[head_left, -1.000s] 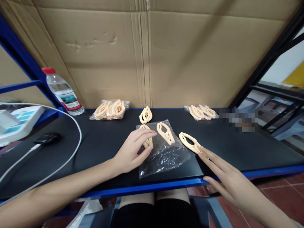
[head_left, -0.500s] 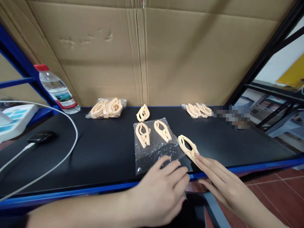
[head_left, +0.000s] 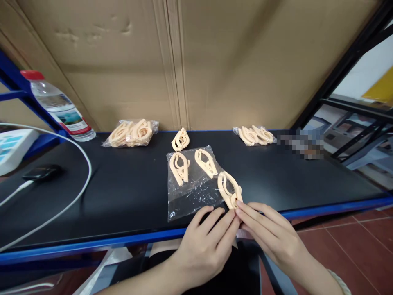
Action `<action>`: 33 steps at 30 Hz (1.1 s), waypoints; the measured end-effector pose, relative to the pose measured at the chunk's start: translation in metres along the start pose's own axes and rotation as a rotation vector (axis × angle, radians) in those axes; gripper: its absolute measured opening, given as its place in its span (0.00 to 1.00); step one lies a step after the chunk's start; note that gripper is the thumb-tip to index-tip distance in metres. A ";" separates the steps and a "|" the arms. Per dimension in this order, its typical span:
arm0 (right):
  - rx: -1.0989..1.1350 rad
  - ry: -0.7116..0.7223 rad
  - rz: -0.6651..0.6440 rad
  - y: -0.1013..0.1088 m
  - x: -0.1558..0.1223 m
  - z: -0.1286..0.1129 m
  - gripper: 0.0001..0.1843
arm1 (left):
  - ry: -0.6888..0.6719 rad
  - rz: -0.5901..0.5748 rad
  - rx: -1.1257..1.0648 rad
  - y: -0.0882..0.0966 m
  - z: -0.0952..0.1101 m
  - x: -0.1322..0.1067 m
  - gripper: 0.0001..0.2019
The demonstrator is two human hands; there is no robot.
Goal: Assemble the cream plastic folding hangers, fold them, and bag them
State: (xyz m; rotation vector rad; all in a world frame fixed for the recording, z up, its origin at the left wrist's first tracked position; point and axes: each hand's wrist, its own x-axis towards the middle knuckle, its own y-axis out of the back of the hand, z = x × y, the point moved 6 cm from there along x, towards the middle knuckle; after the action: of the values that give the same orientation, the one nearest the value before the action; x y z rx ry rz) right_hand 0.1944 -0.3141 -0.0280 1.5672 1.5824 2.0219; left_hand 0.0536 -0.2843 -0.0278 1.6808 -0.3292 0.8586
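A beige plastic piece, looking like a folded travel hanger point(head_left: 227, 189), lies at the front of the desk with its loop pointing away from me. My right hand point(head_left: 273, 229) pinches its near end between thumb and fingers. Against that same end press the fingertips of my left hand point(head_left: 210, 241), its index side spread a little; the left thumb is hidden. Just left is a clear plastic bag point(head_left: 184, 203), lying flat. Two similar hangers, one left point(head_left: 179, 169) and one right point(head_left: 205, 163), rest at the bag's far part. Another folded hanger point(head_left: 180, 140) sits behind it.
Bagged hangers point(head_left: 130, 133) stand at the back left, and a smaller bagged set point(head_left: 254, 135) at the back right. A water bottle point(head_left: 64, 108) leans by the blue frame. A white cable point(head_left: 87, 176) loops over the desk's left side near a black device point(head_left: 43, 172).
The hanger in my right hand has moved left and now overlaps the bag's right edge. My left hand has come to its near end, and both hands now meet there. The view has shifted slightly.
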 end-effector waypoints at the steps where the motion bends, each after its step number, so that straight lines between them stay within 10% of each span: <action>1: 0.000 -0.002 0.008 0.000 -0.001 0.001 0.26 | -0.001 -0.004 0.003 0.001 0.000 0.000 0.17; 14: -0.330 0.115 -0.019 -0.003 -0.002 -0.012 0.20 | 0.024 0.073 -0.120 0.014 -0.001 -0.002 0.10; 22: -0.367 0.174 0.012 -0.001 -0.020 -0.014 0.25 | 0.260 0.040 0.101 0.045 -0.057 0.000 0.11; 33: -0.445 0.093 0.078 0.069 -0.015 -0.033 0.27 | 0.328 -0.118 0.253 0.034 -0.078 0.004 0.06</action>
State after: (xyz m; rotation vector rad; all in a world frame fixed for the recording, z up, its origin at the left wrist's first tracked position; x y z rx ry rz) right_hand 0.2076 -0.3748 0.0193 1.3971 1.0063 2.3106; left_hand 0.0067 -0.2209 0.0047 1.7338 0.1064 1.1019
